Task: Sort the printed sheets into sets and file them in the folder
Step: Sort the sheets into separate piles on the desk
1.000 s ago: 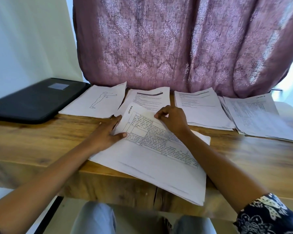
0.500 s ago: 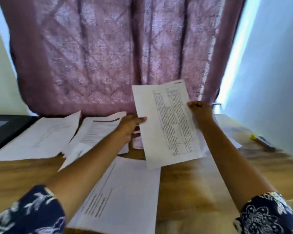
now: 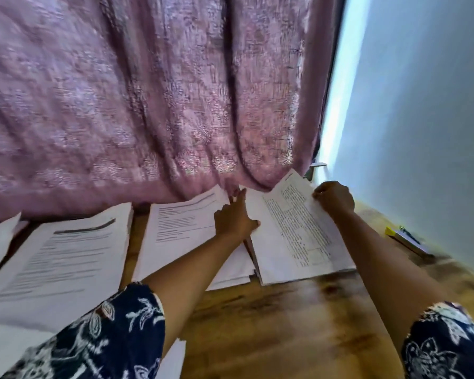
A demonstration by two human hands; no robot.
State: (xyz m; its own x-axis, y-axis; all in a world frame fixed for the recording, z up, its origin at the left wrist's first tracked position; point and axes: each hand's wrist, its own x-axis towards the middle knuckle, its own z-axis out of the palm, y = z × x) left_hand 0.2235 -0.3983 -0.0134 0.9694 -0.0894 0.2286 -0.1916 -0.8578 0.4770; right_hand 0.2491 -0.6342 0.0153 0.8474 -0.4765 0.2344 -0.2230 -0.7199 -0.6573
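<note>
- My right hand pinches the far right edge of the printed sheet, with the fingers curled over it.
- My left hand has its fingers stretched along the sheet's left edge. It looks like pressing, not clamping.
- The sheet lies on top of the rightmost pile. Its far corner looks lifted toward the curtain.
- Risk: the sheet lands skewed and laps onto the middle pile, mixing the sets. The two piles sit just beside each other.
- Risk: my left hand drags on the paper and fans out the sheets underneath.
- Risk: it goes to the wrong set. The print is too blurred for me to check that it matches the pile.
- No folder is in view.
- The left pile runs out of frame, and another sheet is cut off at the far left edge.
- The pile heights are hard to judge.
- A yellow thing lies on the table near the wall. I can't tell what it is.
</note>
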